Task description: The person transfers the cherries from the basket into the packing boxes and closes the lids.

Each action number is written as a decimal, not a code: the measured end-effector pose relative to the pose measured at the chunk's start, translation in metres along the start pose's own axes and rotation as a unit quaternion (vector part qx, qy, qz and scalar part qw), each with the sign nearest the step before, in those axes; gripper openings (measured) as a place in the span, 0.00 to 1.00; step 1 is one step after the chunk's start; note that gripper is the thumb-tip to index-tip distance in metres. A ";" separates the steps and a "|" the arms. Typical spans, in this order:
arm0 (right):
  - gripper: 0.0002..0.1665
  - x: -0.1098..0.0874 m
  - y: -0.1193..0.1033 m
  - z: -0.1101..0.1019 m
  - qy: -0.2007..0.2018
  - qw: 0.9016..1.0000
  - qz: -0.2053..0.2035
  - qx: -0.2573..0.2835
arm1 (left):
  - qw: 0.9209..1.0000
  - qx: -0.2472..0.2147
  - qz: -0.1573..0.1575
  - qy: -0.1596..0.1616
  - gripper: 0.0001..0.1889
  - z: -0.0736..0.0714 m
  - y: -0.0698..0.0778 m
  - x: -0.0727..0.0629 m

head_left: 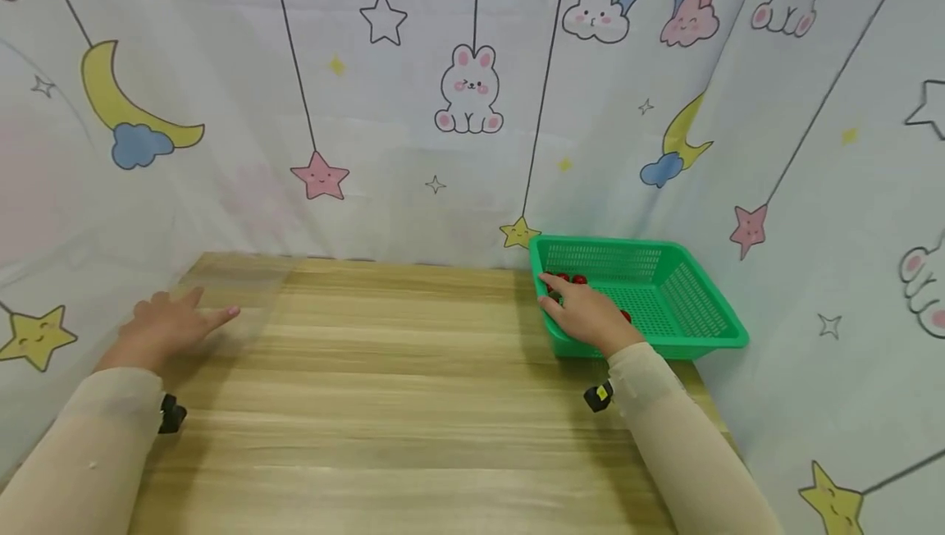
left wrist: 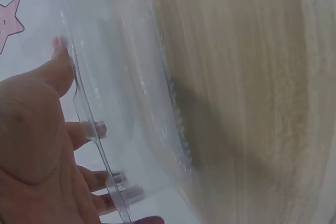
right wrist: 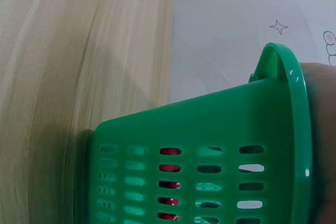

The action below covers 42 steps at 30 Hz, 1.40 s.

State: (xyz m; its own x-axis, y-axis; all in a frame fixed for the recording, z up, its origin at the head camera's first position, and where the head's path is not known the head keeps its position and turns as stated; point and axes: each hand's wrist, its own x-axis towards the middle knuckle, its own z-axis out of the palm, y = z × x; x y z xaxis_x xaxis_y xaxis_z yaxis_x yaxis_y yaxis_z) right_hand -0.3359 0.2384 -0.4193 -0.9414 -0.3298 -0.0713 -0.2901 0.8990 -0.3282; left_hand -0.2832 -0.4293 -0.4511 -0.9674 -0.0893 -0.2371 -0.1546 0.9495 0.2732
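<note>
At the left, my left hand point(head_left: 170, 326) lies at the rim of a clear plastic container point(head_left: 247, 305). In the left wrist view the thumb stretches away from the other fingers, whose tips show through the container's clear wall point(left wrist: 131, 124). My right hand point(head_left: 586, 313) reaches over the left part of a green plastic basket point(head_left: 709, 297), index finger and thumb spread apart near its left rim. Small red round things point(head_left: 580, 280) lie in the basket beside that hand. The basket wall point(right wrist: 210, 124) hides the fingers in the right wrist view, and red shows through its slots.
A wooden table point(head_left: 399, 404) stretches between the container and the basket. White cloth point(head_left: 413, 149) printed with rabbits, stars and moons hangs behind the table and along both sides. The basket stands at the table's back right corner, close to the cloth.
</note>
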 end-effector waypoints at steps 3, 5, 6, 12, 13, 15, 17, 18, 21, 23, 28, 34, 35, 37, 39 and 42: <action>0.40 0.000 0.000 -0.001 0.001 1.000 0.003 0.001 | 1.000 0.007 0.021 0.004 0.63 -0.002 0.003 0.002; 0.40 0.001 0.000 -0.001 0.002 1.000 0.002 -0.002 | 0.999 0.011 0.038 0.003 0.61 -0.003 0.005 0.004; 0.40 0.001 0.000 -0.001 0.004 1.000 0.002 -0.003 | 0.999 0.015 0.045 0.005 0.60 -0.003 0.007 0.004; 0.41 0.004 0.002 -0.001 -0.004 1.000 0.003 -0.007 | 0.997 0.019 0.073 0.013 0.57 -0.001 0.016 0.007; 0.41 0.004 0.002 0.000 -0.006 1.000 0.005 -0.008 | 0.997 0.013 0.077 0.012 0.56 0.000 0.017 0.008; 0.41 0.005 0.003 -0.001 -0.009 1.000 0.006 -0.010 | 0.996 0.002 0.085 0.010 0.55 0.001 0.021 0.009; 0.41 0.005 0.003 -0.001 -0.011 1.000 0.008 -0.009 | 0.995 -0.005 0.099 0.012 0.53 0.001 0.024 0.010; 0.41 0.005 0.003 -0.001 -0.011 1.000 0.009 -0.009 | 0.994 -0.009 0.106 0.012 0.52 0.002 0.026 0.010; 0.41 0.004 0.003 -0.002 -0.013 1.000 0.011 -0.006 | 0.992 -0.011 0.121 0.017 0.49 0.003 0.035 0.011; 0.41 0.004 0.003 -0.002 -0.011 1.000 0.010 -0.009 | 0.991 -0.011 0.131 0.019 0.48 0.004 0.042 0.011; 0.40 0.004 0.001 -0.001 -0.002 1.000 0.006 -0.022 | 0.991 -0.026 0.134 0.008 0.49 0.007 0.063 0.011; 0.40 0.003 -0.002 0.001 0.004 1.000 0.001 -0.020 | 0.989 -0.055 0.135 -0.024 0.51 0.014 0.090 0.009; 0.40 0.003 -0.003 0.002 0.005 1.000 -0.001 -0.019 | 0.988 -0.061 0.136 -0.028 0.51 0.015 0.095 0.008; 0.40 0.003 -0.004 0.003 0.004 1.000 -0.003 -0.014 | 0.987 -0.081 0.135 -0.039 0.52 0.018 0.106 0.007; 0.40 0.003 -0.004 0.005 0.003 1.000 -0.001 -0.013 | 0.985 -0.101 0.134 -0.049 0.52 0.022 0.116 0.007; 0.40 0.002 -0.004 0.007 0.001 1.000 0.002 -0.012 | 0.981 -0.131 0.130 -0.060 0.53 0.030 0.132 0.008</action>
State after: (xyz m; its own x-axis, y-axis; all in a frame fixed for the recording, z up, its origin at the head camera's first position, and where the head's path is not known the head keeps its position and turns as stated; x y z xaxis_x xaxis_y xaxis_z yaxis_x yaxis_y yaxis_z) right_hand -0.3356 0.2326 -0.4247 -0.9429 -0.3254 -0.0713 -0.2899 0.9070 -0.3054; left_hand -0.3057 -0.2958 -0.4447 -0.9527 0.1961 -0.2324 0.0318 0.8244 0.5651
